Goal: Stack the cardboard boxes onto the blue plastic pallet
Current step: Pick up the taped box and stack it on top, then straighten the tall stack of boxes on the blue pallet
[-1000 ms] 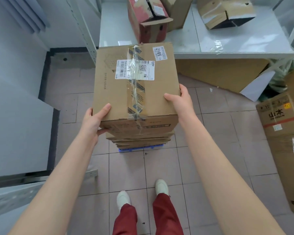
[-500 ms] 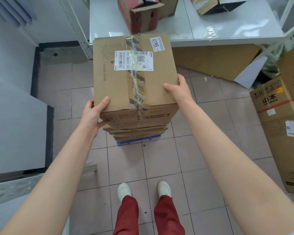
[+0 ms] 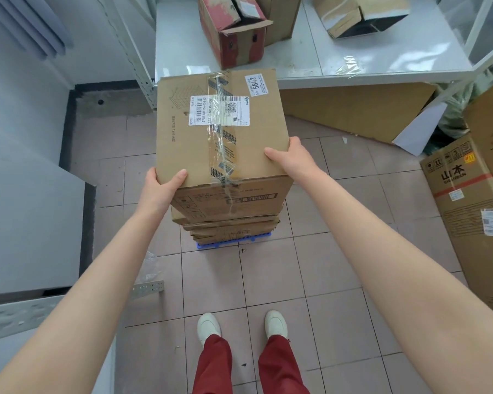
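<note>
Head view: left hand (image 3: 160, 189) and right hand (image 3: 294, 159) grip top box (image 3: 219, 129) between them.

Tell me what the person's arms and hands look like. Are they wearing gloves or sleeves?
No gloves and no long sleeves. Both forearms are bare right up to the frame's lower edge, and the left hand and right hand are bare too. I see no watch, ring or bracelet. Lower down, the person wears dark red trousers and cream slip-on shoes.
</note>
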